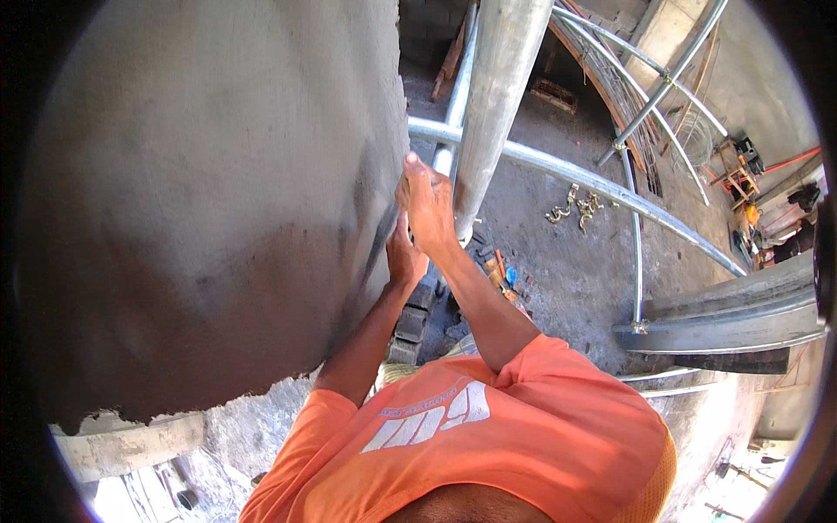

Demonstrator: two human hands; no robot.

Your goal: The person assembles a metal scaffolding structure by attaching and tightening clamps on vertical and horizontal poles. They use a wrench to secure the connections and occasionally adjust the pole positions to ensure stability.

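A wide grey plastered wall face (pixel 209 174) fills the left side, its coat damp and darker toward the lower part, with ragged edges. At its right edge my two hands are close together. My right hand (pixel 427 205) is closed, its thumb pointing up along the edge of the plaster. Just below and partly behind it, my left hand (pixel 404 257) is curled against the same edge. Whatever the fingers hold, if anything, is hidden by the hands and the wall edge.
A thick upright metal pipe (pixel 501 96) stands right beside my right hand, crossed by a horizontal scaffold tube (pixel 602 187). Far below, the floor holds scaffold clamps (pixel 575 207), grey blocks (pixel 410 324) and scattered tools (pixel 506 275). A metal scaffold plank (pixel 724 314) lies at right.
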